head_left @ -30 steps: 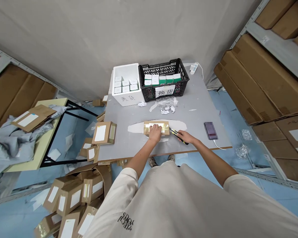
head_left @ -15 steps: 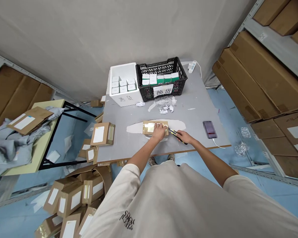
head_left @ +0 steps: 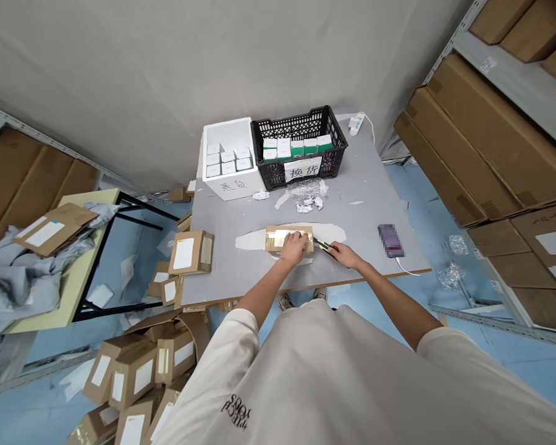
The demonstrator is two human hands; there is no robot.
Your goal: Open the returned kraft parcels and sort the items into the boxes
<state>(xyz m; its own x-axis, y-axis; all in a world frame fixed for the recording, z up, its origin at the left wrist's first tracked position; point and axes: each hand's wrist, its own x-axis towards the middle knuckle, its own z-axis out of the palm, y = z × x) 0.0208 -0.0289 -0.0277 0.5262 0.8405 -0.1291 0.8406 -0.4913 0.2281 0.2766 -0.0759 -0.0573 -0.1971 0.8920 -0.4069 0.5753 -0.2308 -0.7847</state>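
Taped carton (head_left: 273, 240) near tabletop (head_left: 234, 275) front edge, long axis left-right. Left hand (head_left: 293, 248) on top, can't tell if gripping. Right hand (head_left: 344, 254) closed around utility knife (head_left: 323, 245), blade end pointing up-left at carton's right end. Versus 1 s ago: left hand shifted right along carton.

From 1 head-worn camera, the view looks forward and steeply down past a beige T-shirt (head_left: 333, 371) toward a gray worktable (head_left: 375, 198).
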